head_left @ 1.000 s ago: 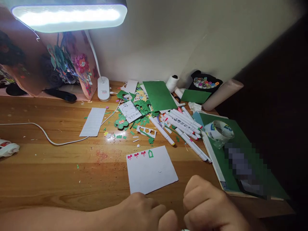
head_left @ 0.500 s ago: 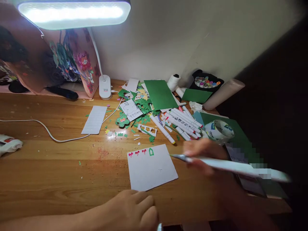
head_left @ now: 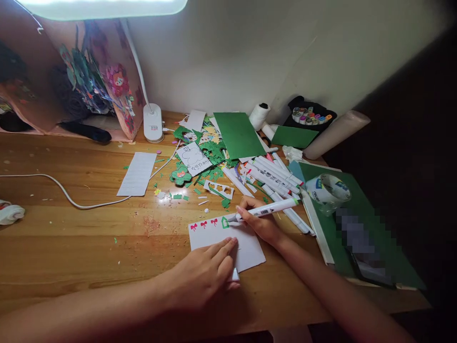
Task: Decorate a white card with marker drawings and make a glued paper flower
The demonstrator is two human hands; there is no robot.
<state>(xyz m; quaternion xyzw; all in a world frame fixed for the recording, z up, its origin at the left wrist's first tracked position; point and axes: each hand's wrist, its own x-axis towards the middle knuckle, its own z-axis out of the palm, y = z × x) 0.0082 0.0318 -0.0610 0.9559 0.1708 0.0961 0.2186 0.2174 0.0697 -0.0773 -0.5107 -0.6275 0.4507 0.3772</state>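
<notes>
A white card (head_left: 246,245) lies on the wooden desk (head_left: 89,247), with three small red bows and a green outlined shape (head_left: 224,222) drawn along its top edge. My left hand (head_left: 203,276) rests flat on the card's lower left part, fingers stretched out; a small white object (head_left: 235,274) shows beneath them. My right hand (head_left: 259,221) grips a white marker (head_left: 271,208), its tip touching the card right beside the green shape.
Several white markers (head_left: 271,177) and green paper scraps (head_left: 210,162) lie behind the card. A tape roll (head_left: 328,190) sits on a green board (head_left: 360,224) at right. A lamp base (head_left: 153,123), its cable (head_left: 67,195), a white paper strip (head_left: 137,174) and a marker case (head_left: 310,116) stand further back.
My right hand picked up a marker at the right and brought it to the card's top edge. My left hand slid forward from the desk's front onto the card.
</notes>
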